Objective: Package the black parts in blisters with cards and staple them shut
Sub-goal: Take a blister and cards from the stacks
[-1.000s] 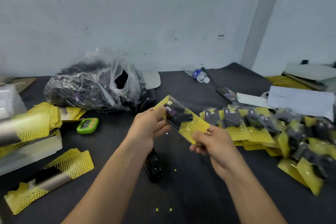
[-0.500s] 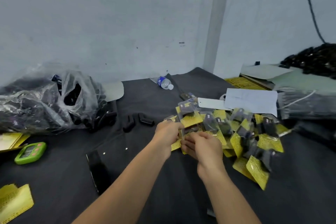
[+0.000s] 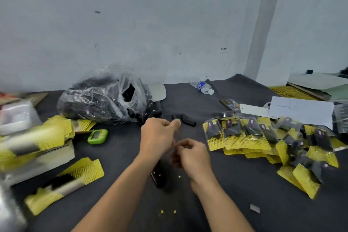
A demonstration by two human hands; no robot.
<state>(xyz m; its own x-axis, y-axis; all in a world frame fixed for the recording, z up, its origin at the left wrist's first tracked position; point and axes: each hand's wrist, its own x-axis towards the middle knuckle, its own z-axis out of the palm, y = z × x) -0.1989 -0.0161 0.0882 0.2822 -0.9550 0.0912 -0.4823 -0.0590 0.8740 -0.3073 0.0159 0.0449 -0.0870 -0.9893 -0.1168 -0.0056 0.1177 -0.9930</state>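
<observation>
Behind the green timer (image 3: 98, 136), found a clear bag (image 3: 98, 103) of black parts (image 3: 130, 92) slumped on the dark table (image 3: 235, 203). Far right of the timer, caught finished yellow packs (image 3: 244, 137) heaped. Nearer right of it, saw left hand (image 3: 158, 137) and right hand (image 3: 194, 156) almost touching, fingers curled, grip lost to blur. Right of and behind the timer, spotted loose parts (image 3: 188, 121).

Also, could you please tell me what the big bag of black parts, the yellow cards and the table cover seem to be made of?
The bag looks like thin clear plastic film: glossy, crinkled, see-through. The yellow cards seem printed card, matte and flat, though blur leaves that open. The table cover looks like dark matte fabric or felt, without shine.
</observation>
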